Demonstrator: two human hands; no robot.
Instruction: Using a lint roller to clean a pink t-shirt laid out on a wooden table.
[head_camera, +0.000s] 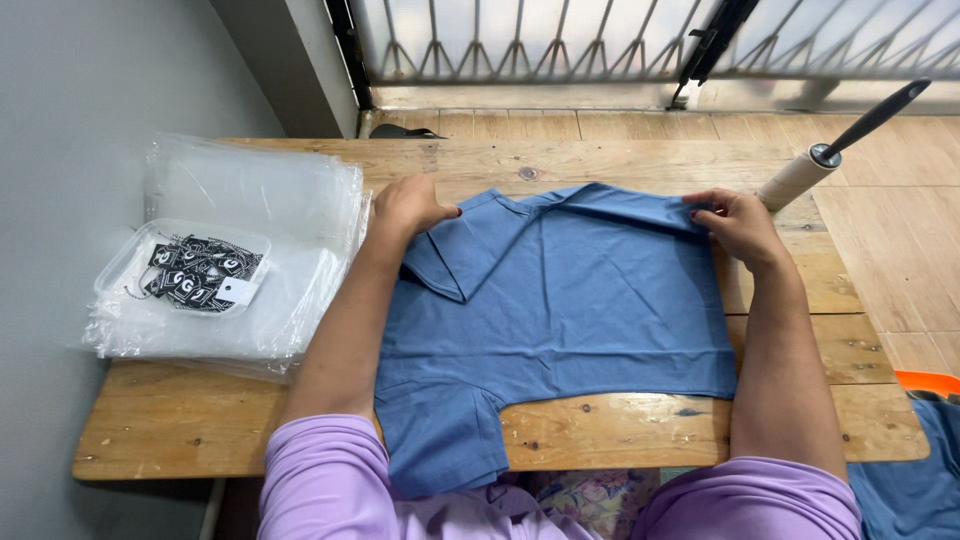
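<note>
A blue shirt (570, 300) lies spread on a wooden table (200, 420), one sleeve hanging over the near edge. My left hand (412, 207) presses on the shirt's far left part, where a sleeve is folded inward. At the far right edge my right hand (738, 222) pinches a folded-over strip of the cloth. Both arms wear lilac short sleeves.
A stack of clear plastic bags (255, 250) lies at the table's left, with a clear tray of black tags (195, 270) on top. A lint roller (815, 165) rests at the far right. More blue cloth (915, 470) and an orange object (928, 381) sit lower right. A barred window stands behind.
</note>
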